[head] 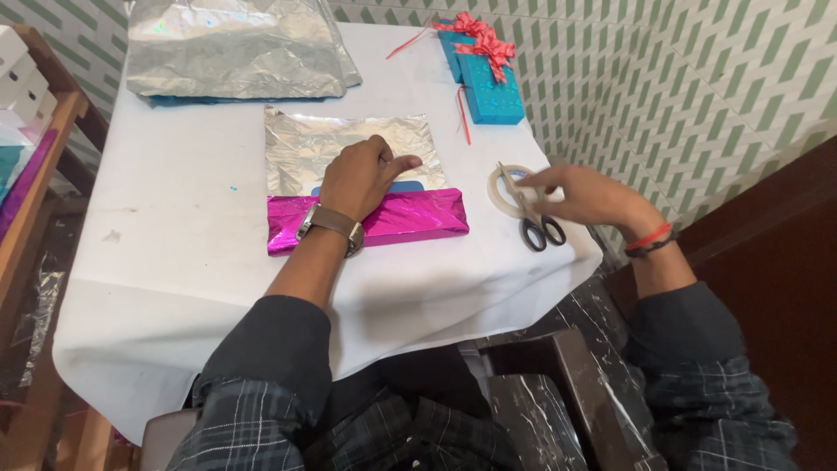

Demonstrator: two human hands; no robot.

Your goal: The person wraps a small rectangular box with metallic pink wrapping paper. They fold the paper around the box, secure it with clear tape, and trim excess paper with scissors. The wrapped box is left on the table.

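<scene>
My left hand (364, 177) presses flat on a box partly wrapped in shiny magenta foil paper (418, 215), whose silver inner side (305, 144) is spread out beyond it on the white table (174, 227). A bit of blue box shows under my fingers. My right hand (580, 192) reaches over to a roll of clear tape (503, 188) at the table's right edge, fingertips touching it. Black-handled scissors (534, 222) lie right beside the tape, under that hand.
A stack of silver foil sheets (235, 48) lies at the far left of the table. Two teal glitter gift boxes with red ribbon bows (484, 70) sit at the far right. White boxes on a wooden shelf (22, 78) stand to the left. A tiled wall rises on the right.
</scene>
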